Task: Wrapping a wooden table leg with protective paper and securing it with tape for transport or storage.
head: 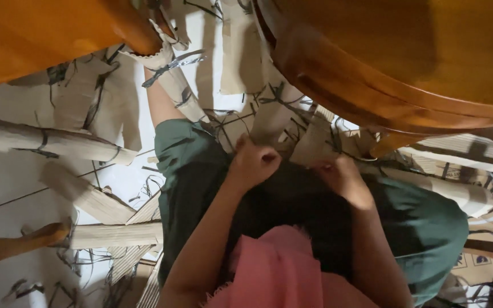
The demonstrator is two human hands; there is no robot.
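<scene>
I look down at my lap, covered by dark green shorts (201, 171) and a pink cloth (281, 268). My left hand (253, 162) is closed in a fist on the lower edge of a strip of brown corrugated cardboard (275, 117) that rises from my knees. My right hand (343, 177) pinches the bottom of a neighbouring cardboard piece (315, 142). Thin dark strands run across these pieces. What lies between the two hands is hidden in shadow.
Rolled and flat cardboard pieces (47, 141) and dark strands litter the white tiled floor (7, 182) all around. A polished orange-brown wooden table edge (383, 85) overhangs at top right, another wooden surface (41, 34) at top left. Printed cartons (475, 265) lie at lower right.
</scene>
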